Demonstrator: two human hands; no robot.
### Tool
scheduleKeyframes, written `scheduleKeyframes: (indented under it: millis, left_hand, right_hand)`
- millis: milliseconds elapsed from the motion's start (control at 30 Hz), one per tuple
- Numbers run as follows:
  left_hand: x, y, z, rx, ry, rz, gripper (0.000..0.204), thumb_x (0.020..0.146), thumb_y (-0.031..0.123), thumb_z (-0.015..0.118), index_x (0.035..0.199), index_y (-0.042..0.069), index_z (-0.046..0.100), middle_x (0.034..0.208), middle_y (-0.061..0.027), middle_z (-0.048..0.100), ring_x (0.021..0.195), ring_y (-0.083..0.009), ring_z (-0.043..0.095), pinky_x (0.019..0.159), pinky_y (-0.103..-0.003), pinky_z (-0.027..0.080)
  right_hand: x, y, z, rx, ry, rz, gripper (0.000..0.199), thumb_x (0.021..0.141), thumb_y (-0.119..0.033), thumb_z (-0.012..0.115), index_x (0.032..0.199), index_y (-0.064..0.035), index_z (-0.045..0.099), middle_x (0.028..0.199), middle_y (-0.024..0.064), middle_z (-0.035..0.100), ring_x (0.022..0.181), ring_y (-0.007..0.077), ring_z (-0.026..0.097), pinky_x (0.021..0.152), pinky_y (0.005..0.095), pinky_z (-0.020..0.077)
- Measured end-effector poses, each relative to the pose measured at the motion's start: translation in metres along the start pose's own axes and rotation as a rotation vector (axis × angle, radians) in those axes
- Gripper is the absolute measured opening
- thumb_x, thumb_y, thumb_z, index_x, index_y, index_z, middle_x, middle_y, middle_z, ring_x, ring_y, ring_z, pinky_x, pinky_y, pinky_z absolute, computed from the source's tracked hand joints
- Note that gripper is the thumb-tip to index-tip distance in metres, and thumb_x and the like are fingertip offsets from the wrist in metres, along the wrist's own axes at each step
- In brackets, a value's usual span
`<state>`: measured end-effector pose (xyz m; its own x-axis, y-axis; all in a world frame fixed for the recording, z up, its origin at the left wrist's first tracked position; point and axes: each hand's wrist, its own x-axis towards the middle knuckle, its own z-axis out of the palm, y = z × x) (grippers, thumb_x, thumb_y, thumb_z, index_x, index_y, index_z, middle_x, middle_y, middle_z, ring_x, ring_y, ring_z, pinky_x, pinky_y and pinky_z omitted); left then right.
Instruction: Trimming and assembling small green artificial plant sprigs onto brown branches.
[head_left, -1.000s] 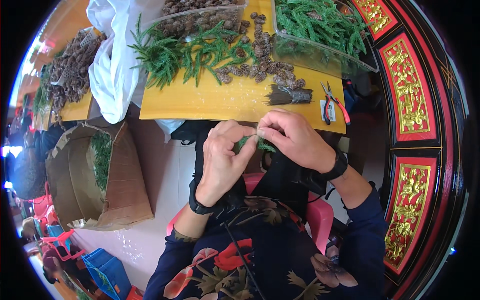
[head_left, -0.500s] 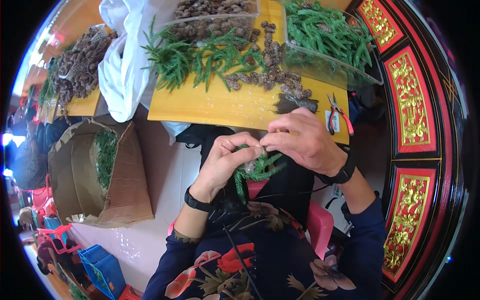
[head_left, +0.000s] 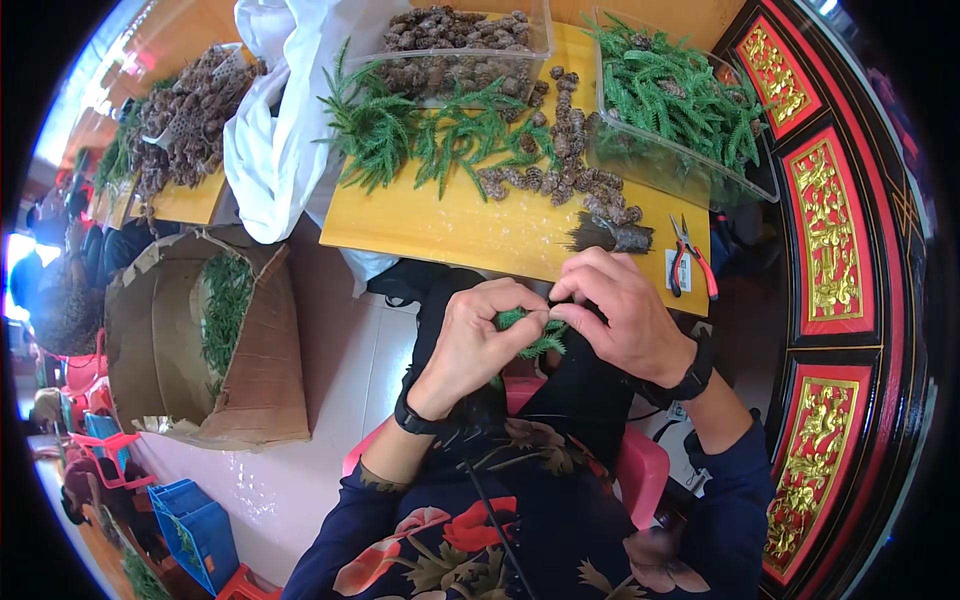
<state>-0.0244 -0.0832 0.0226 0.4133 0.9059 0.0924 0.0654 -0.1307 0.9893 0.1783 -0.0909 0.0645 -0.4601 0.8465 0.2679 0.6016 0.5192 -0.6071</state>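
Observation:
Just in front of the table edge, my left hand [head_left: 475,332] pinches an artificial green pine sprig [head_left: 546,343] between thumb and fingers. My right hand [head_left: 630,322] meets it fingertip to fingertip. Its thumb and forefinger are pressed together beside the sprig; anything thin between them is too small to make out. Most of the sprig is covered by my hands. On the table beyond my right hand lies a bundle of thin dark stems or wires [head_left: 612,234], and right of it are pliers with red handles [head_left: 692,262].
The yellow table [head_left: 400,225] bears loose green sprigs [head_left: 375,130], small pine cones [head_left: 568,135], a clear bin of cones [head_left: 460,75] and a clear bin of greenery [head_left: 680,110]. A white plastic bag [head_left: 270,150] hangs at its left. A cardboard box [head_left: 160,330] stands on the floor.
The view has shifted, so the table sits slightly right and lower. The sprig has turned and shows less below my left hand. My right hand's fingers have drawn in to my left fingertips.

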Motion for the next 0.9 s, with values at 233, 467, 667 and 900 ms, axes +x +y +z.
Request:
scheduleKeyframes:
  millis: [233,467,667,900]
  left_hand:
    - [-0.001,0.003,-0.012,-0.423,-0.122,-0.275,0.007,0.085,0.005,0.064,0.087,0.000,0.070,0.074,0.0031,0.061,0.069,-0.0056,0.055,0.063,-0.022,0.044]
    - [-0.002,0.009,-0.004,-0.060,-0.068,-0.060,0.006,0.085,0.006,0.065,0.085,0.001,0.069,0.073,0.0010,0.063,0.068,-0.0067,0.056,0.062,-0.023,0.044]
    - [0.001,0.009,0.008,0.689,0.114,0.381,0.009,0.087,0.006,0.065,0.083,-0.002,0.067,0.075,0.0004,0.064,0.073,-0.0048,0.057,0.065,-0.023,0.044]
    - [0.003,-0.010,0.006,-0.205,-0.012,-0.139,0.009,0.089,0.007,0.064,0.087,0.000,0.068,0.080,-0.0012,0.067,0.071,-0.0071,0.059,0.064,-0.023,0.046]
  right_hand:
    - [0.000,0.002,-0.004,-0.311,0.145,-0.401,0.019,0.080,-0.010,0.070,0.098,-0.0089,0.066,0.105,0.0061,0.061,0.077,0.0208,0.060,0.080,0.0383,0.0439]
    - [-0.004,-0.002,0.000,-0.382,0.108,-0.375,0.012,0.081,-0.009,0.068,0.093,-0.0097,0.065,0.100,0.0049,0.061,0.081,0.0219,0.060,0.080,0.0393,0.0439]
    - [-0.007,0.000,0.008,-0.088,0.028,0.089,0.010,0.081,-0.008,0.069,0.088,-0.0076,0.062,0.090,0.0056,0.061,0.084,0.0243,0.060,0.081,0.0370,0.0435]
    - [-0.006,0.017,0.008,-0.036,0.133,-0.056,0.014,0.079,-0.009,0.071,0.093,-0.0092,0.065,0.092,0.0051,0.063,0.085,0.0225,0.061,0.082,0.0362,0.0434]
